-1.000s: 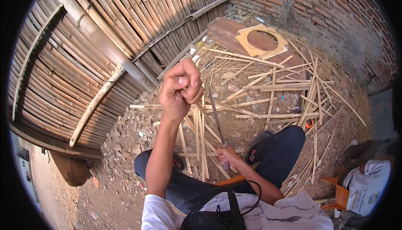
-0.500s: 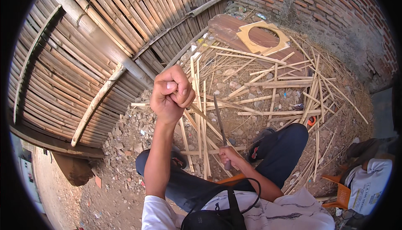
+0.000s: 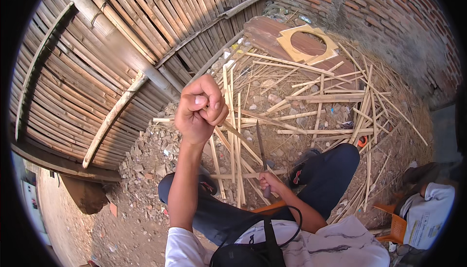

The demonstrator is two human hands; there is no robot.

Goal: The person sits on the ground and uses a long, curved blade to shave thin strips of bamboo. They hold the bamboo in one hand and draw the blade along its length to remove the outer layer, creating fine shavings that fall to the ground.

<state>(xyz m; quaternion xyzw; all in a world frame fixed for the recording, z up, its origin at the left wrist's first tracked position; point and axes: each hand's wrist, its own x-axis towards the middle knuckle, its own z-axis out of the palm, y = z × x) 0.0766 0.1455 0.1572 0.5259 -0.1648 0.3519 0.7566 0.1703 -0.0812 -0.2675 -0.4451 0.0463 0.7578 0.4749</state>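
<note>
A white sack-like package (image 3: 428,218) with dark print on its face lies at about four o'clock, beside an orange plastic seat (image 3: 396,225). No signs or screens show.

The left hand (image 3: 200,111) is raised high on a nearly straight forearm, fist curled tight, knuckles up. The right hand (image 3: 270,183) sits low between the knees, well below that fist, its grip closed.

Bright sunlight, hard shadows, sharp centre; fisheye bends edges into black rim
</note>
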